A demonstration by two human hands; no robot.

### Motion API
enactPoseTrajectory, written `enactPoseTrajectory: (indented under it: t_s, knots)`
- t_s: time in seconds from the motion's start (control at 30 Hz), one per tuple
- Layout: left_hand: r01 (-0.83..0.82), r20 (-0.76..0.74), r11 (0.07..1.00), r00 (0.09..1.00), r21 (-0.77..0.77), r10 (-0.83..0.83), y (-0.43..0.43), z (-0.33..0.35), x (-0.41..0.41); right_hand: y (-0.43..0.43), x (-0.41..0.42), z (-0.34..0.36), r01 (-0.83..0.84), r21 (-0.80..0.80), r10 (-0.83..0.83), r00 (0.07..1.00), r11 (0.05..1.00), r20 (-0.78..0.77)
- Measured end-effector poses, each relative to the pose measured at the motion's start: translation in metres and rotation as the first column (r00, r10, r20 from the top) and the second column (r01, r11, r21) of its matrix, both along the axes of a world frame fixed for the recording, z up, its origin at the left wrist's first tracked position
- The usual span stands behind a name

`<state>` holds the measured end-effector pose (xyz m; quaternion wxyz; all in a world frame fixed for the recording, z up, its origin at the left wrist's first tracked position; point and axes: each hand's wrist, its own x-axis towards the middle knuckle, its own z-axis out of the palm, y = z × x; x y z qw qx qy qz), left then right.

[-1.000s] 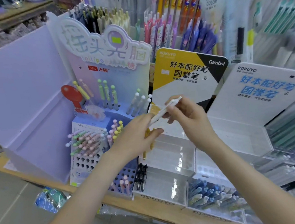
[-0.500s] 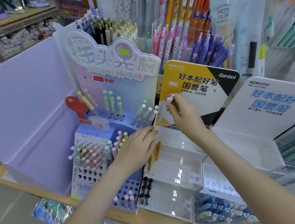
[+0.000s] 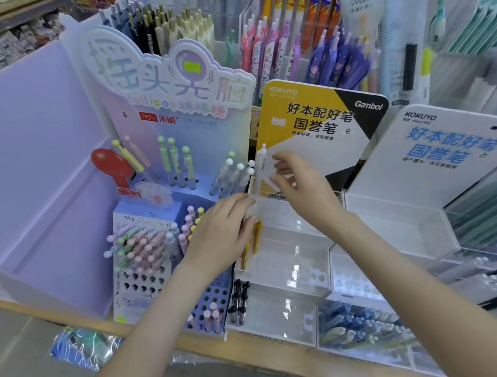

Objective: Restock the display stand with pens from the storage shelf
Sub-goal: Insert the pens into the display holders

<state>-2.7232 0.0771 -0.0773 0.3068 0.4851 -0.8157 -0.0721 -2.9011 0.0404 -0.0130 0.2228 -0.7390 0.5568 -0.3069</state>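
Note:
My right hand (image 3: 300,182) pinches a white pen (image 3: 260,168) and holds it upright at the back left corner of the clear tiered display stand (image 3: 296,263), in front of its yellow and black sign (image 3: 319,112). Just below and to the left, my left hand (image 3: 223,233) is closed around a few yellow pens (image 3: 255,237) that hang down over the stand's upper tier. The stand's upper tiers hold no pens. Some black pens (image 3: 240,301) stand at its lower left.
A lilac lollipop pen stand (image 3: 144,262) with pastel pens sits directly left of my hands. A second clear stand with a white and blue sign (image 3: 453,146) is on the right. Blue pens (image 3: 355,322) lie in a front tray. Racks of hanging pens (image 3: 300,27) fill the back.
My right hand carried the white pen from beside my left hand up and back, turning it upright at the stand's rear left. My left hand sank slightly, still holding the yellow pens.

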Motion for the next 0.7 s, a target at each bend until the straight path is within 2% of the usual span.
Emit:
enactPoseTrajectory:
  t_s: [0.17,0.33,0.53,0.7]
  knots:
    - [-0.044,-0.114,0.999,0.992,0.019,0.046,0.031,0.017,-0.033,0.059,-0.028,0.007,-0.005,-0.072,0.005,1.0,0.997,0.0]
    - [0.077,-0.14,0.996,0.988,0.034,-0.071,0.094,0.022,-0.101,0.141,-0.077,0.001,-0.014,-0.133,0.008,0.999,0.991,-0.041]
    - [0.196,-0.16,0.96,0.973,0.2,-0.165,0.219,-0.01,-0.221,0.29,-0.184,-0.04,0.086,-0.186,-0.094,0.995,0.979,-0.037]
    - [0.303,-0.109,0.877,0.953,0.372,-0.283,0.322,-0.051,-0.318,0.418,-0.281,-0.092,0.197,-0.028,-0.198,0.979,0.98,-0.046]
